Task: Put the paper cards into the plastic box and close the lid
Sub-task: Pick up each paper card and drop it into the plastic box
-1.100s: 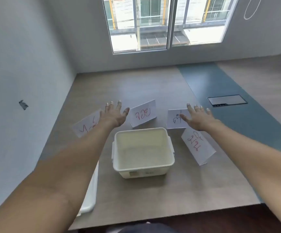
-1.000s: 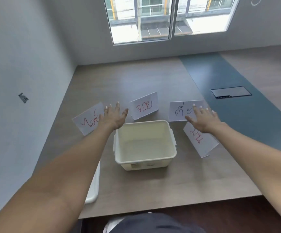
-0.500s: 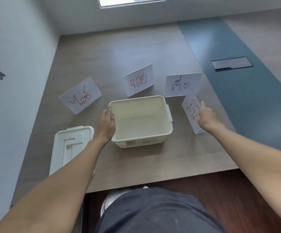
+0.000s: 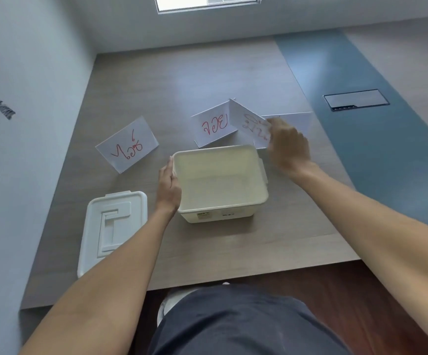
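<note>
An open cream plastic box (image 4: 220, 211) stands in the middle of the wooden table (image 4: 207, 73). My left hand (image 4: 169, 187) rests flat against the box's left wall. My right hand (image 4: 288, 146) holds a white paper card (image 4: 248, 121) with red writing in the air, just beyond the box's far right corner. A second card (image 4: 213, 126) stands behind the box. A third card (image 4: 128, 146) lies to the far left. Partly hidden behind my right hand is another card (image 4: 297, 120). The white lid (image 4: 111, 226) lies flat to the left of the box.
A white wall (image 4: 28, 98) runs along the table's left side. To the right lies a blue floor strip with a dark floor hatch (image 4: 356, 99). The table's near edge is just in front of my dark trousers (image 4: 233, 324).
My right hand has picked the rightmost card up off the table and carried it left and up, toward the box. My left hand has stayed against the box's left wall.
</note>
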The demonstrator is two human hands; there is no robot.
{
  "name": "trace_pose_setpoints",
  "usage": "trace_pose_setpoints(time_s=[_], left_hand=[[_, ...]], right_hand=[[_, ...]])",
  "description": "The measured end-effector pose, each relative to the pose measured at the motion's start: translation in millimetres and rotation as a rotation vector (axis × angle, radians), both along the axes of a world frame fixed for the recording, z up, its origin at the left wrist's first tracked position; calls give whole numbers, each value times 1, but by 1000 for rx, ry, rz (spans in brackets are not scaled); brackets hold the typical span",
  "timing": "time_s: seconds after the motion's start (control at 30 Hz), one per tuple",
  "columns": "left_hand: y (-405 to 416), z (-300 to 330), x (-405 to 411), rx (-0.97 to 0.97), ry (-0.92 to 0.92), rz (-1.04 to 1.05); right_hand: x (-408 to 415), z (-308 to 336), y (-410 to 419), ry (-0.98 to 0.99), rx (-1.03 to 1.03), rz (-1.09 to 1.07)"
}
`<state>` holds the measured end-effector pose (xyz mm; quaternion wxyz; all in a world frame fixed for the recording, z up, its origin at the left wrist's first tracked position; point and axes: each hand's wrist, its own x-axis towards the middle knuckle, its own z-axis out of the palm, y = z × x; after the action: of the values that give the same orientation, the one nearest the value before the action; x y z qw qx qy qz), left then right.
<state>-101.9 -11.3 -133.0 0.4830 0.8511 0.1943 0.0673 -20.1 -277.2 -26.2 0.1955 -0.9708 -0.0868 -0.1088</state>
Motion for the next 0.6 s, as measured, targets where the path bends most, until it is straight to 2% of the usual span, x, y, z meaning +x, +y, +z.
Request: trace_pose_setpoints(time_s=[0.1,0.2,0.4,0.6], left_hand=[[-2,1,-1,-41,-8,25],[-3,2,-1,-61,-24,32],[-3,3,-1,-120,-39,42],[-4,1,2,-122,-45,50]], right_hand=[[-8,16,19,-242,65,111],[-21,13,28,-337,111,262],[-47,-38,22,-190,42,518],[-64,-73,14,153,-3,615]])
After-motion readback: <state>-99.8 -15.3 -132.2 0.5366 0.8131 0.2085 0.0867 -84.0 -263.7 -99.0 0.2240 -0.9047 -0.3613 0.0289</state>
